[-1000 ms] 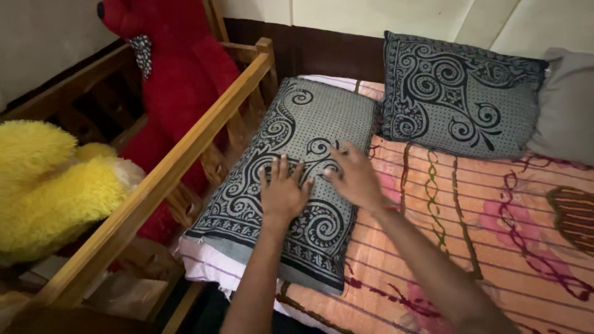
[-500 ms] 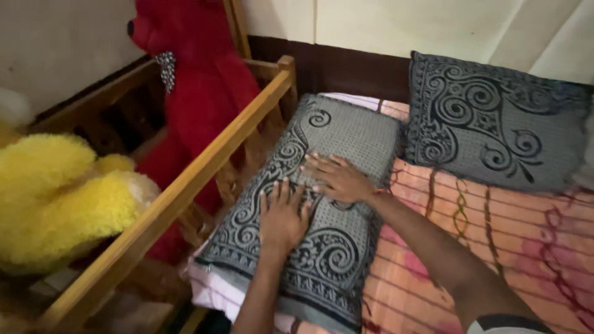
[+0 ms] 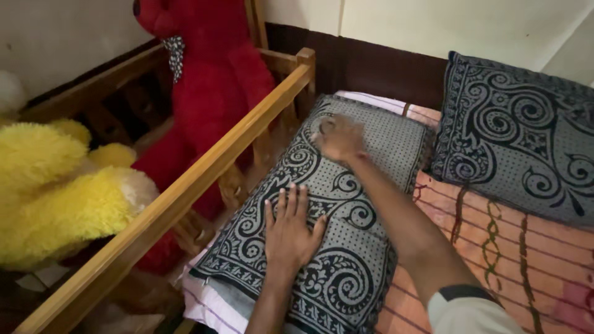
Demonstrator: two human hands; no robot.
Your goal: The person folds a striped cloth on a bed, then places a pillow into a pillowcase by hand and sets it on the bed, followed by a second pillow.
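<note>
The left hand (image 3: 289, 230) lies flat, fingers spread, on the lower middle of a grey pillow (image 3: 365, 154) with black swirls and dots; it holds nothing, only presses the cover. The right hand (image 3: 337, 137) rests farther up the same pillow, near its top left corner, blurred, so whether its fingers are spread or curled cannot be told, though nothing shows in it. That pillow lies lengthwise along the left edge of the bed, just beside a wooden rail (image 3: 204, 176). A second pillow (image 3: 526, 148) of the same grey and black pattern leans at the head of the bed to the right, so two patterned pillows in all. Beneath them spreads one orange and pink bedsheet (image 3: 507, 247) with dark chain-like stripes. Beyond the rail sit two plush toys: one red (image 3: 204, 68), upright, and one yellow (image 3: 62, 192), lower left.
</note>
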